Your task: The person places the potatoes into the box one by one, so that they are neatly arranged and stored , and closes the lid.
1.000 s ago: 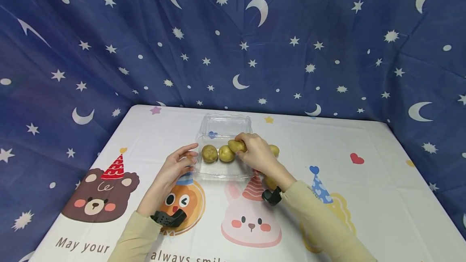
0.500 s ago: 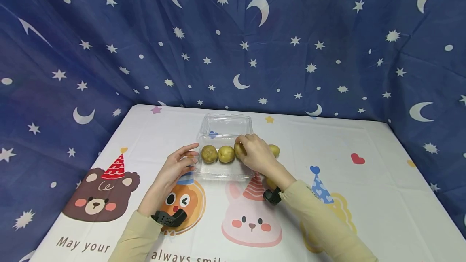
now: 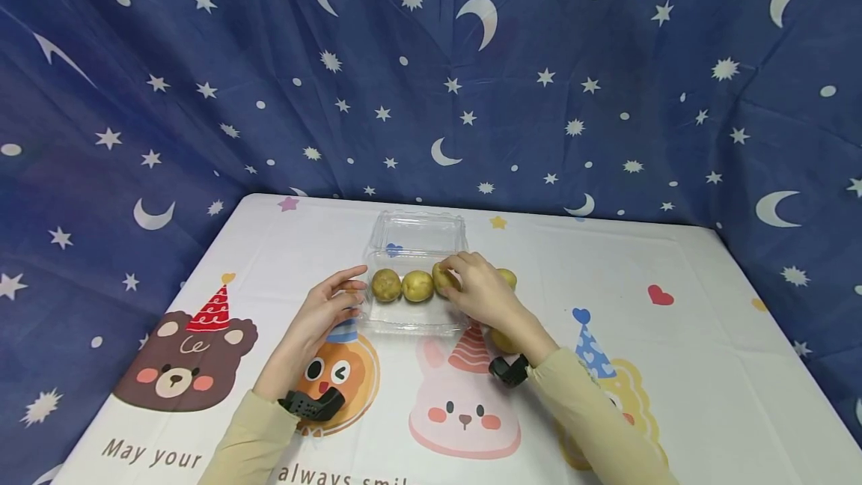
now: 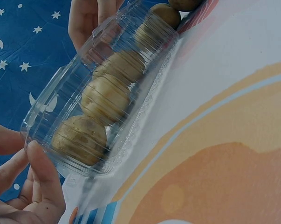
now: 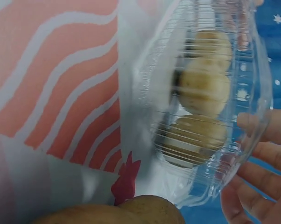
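Observation:
An open clear plastic clamshell box (image 3: 417, 320) stands in the middle of the table. Three potatoes lie in a row in its base: a left one (image 3: 387, 285), a middle one (image 3: 417, 286) and a right one (image 3: 443, 280). My right hand (image 3: 486, 292) reaches over the box's right end, fingers at the right potato; in the right wrist view they look spread, with a gap to it. My left hand (image 3: 331, 304) rests its fingertips against the box's left end. The left wrist view shows its fingers (image 4: 43, 163) relaxed at the plastic wall.
To the right of the box lie more potatoes, one at the back (image 3: 508, 278) and one nearer me (image 3: 502, 340), partly behind my right arm. The raised clear lid (image 3: 419, 230) stands at the back. A printed white cloth (image 3: 707, 365) covers the table; a blue starry curtain (image 3: 539, 156) hangs behind.
My right hand has lowered a potato into the box's right part and drawn back slightly to the right, showing more of it. The left hand has stayed at the box's left end.

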`<state>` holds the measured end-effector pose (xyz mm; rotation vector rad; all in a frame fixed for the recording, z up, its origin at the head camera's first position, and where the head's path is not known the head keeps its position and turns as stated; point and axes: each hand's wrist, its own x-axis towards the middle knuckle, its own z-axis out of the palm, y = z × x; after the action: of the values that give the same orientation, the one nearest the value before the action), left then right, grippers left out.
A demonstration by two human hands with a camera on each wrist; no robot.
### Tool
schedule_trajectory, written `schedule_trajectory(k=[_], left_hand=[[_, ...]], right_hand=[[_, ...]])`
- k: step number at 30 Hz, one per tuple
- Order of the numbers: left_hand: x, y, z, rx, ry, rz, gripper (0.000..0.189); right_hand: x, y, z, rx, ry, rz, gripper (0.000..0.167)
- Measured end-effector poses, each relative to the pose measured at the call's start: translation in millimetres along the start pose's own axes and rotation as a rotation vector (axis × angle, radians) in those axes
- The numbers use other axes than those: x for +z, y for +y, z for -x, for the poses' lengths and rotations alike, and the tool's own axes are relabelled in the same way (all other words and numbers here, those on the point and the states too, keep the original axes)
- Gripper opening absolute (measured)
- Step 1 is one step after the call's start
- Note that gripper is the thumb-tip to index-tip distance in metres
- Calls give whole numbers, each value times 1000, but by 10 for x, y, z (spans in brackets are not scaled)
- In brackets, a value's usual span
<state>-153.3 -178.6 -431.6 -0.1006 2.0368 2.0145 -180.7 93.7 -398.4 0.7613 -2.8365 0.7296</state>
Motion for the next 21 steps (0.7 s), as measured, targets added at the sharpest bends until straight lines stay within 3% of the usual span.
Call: schedule_trajectory(k=[10,21], left_hand=[[-7,0,-3,-14,18,-13,54],[-6,-6,-10,2,-5,10,53]], right_hand=[[-41,4,157,6,13,-80,34],[-82,13,376,42,28,-156,35]])
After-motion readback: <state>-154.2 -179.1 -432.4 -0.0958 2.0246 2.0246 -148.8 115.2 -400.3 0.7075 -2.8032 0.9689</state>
